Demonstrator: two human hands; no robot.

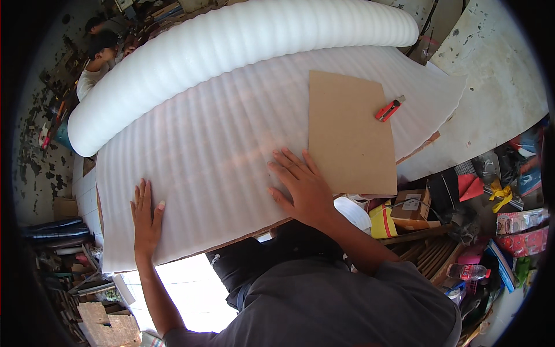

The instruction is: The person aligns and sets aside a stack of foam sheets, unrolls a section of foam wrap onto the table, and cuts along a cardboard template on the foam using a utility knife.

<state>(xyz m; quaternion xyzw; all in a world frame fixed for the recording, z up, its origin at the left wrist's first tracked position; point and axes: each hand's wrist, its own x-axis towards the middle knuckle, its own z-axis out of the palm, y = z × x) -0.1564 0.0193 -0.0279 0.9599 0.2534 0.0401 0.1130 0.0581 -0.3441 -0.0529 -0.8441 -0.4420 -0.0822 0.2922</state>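
A white foam sheet (214, 144) is spread over the work surface, unrolled from a thick foam roll (243, 43) at the far side. My left hand (146, 220) lies flat on the sheet near its left end, fingers stretched out. Toward the middle, my right hand (300, 188) rests on the foam with fingers spread, close to the left edge of a brown cardboard sheet (352, 136). On the cardboard's right edge lies a red utility knife (390, 109). Neither hand holds anything.
A pale board (491, 69) stands at the right. Below it are a cardboard box (411, 205), a plastic bottle (468, 272) and other clutter. Scrap cardboard (107, 324) is piled at the lower left. A person (101, 61) is behind the roll at the far left.
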